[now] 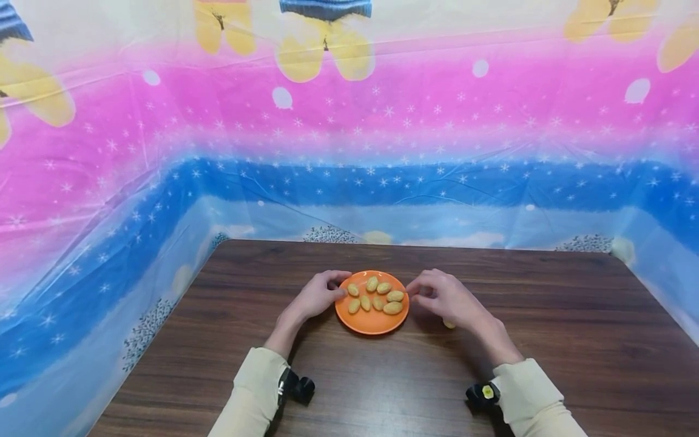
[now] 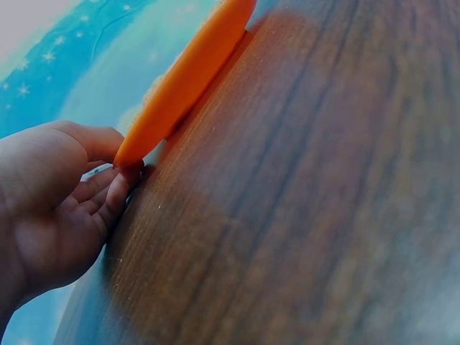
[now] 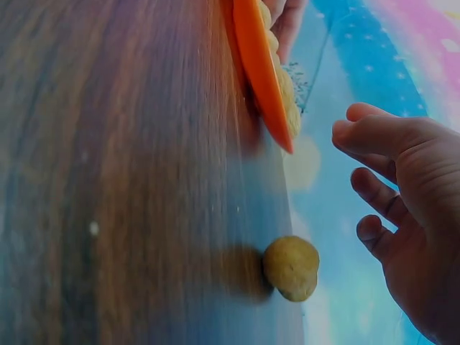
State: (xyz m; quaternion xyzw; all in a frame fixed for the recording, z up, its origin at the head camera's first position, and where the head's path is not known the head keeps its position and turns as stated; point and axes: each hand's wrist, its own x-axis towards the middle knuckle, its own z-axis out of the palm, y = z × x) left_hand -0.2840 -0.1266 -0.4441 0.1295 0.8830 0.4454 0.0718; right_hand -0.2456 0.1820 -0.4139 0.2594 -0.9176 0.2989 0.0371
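An orange plate (image 1: 371, 325) bearing several small yellow-brown potatoes (image 1: 393, 308) sits on the wooden table. My left hand (image 1: 318, 294) pinches its left rim, thumb above and fingers below, as the left wrist view shows at the plate's edge (image 2: 183, 83). On the other side, my right hand (image 1: 445, 296) hovers beside the right rim, fingers loosely bent. A gap shows between those fingers (image 3: 374, 136) and the plate in the right wrist view, with nothing held. One loose potato (image 3: 291, 268) lies on the table below the right hand, mostly hidden by it in the head view.
The brown table (image 1: 371, 388) reaches back to a patterned pink and blue cloth (image 1: 349, 182) hung along its far and left sides. Black wrist cameras are strapped over both cream sleeves (image 1: 253, 388).
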